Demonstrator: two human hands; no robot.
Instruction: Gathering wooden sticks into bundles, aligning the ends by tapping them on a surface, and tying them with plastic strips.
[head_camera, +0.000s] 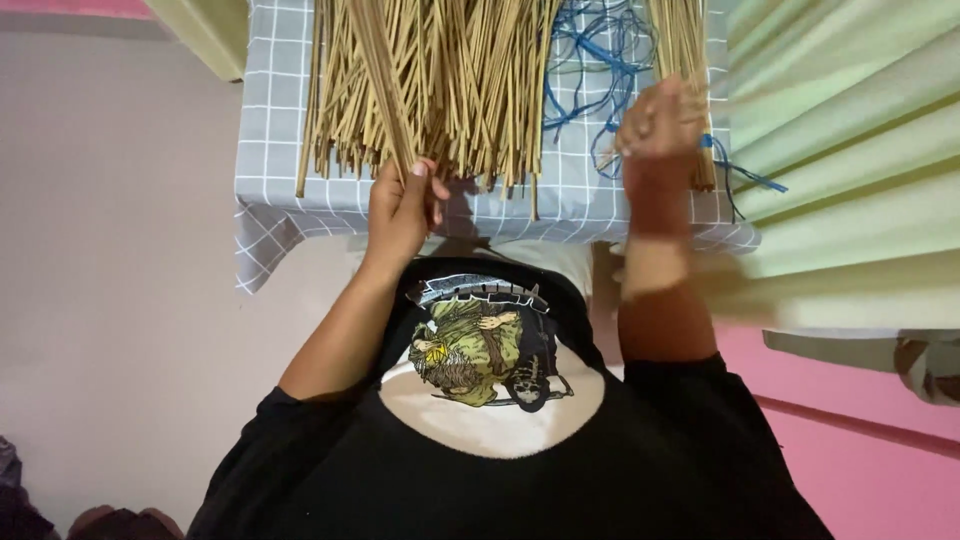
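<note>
**Inspector:** Start with the near side. What is the state of the hands?

**Assistant:** The left hand (400, 205) has thumb and fingers pinched on the near ends of a few sticks (430, 80) at the edge of the heap. The right hand (660, 125) is clenched in a fist and blurred. It sits against the near end of a small bundle (688, 50), but I cannot tell whether it grips the sticks or the blue string (590, 55).

**Inspector:** Where does the material lie?

**Assistant:** The main heap fans away beyond the left grip. The small bundle stands beyond the right fist. The string is tangled between the two grips, with one strand trailing just outside the right fist.

**Inspector:** What are the risks?

**Assistant:** In my judgement there are three. The stick ends overhang the near edge, so a pull at the pinch could drag neighbouring sticks off. The loose string could snag on the heap. A thin stick could also snap if it is bent at the pinch.

**Inspector:** And the surface and the room?

**Assistant:** A grey checked cloth (270, 150) lies under both grips, and its corner hangs down outside the left hand. A pale green curtain (850, 150) hangs outside the right fist, with a pink wall (870, 450) below it. A plain pale floor (110, 250) lies outside the left arm.
</note>
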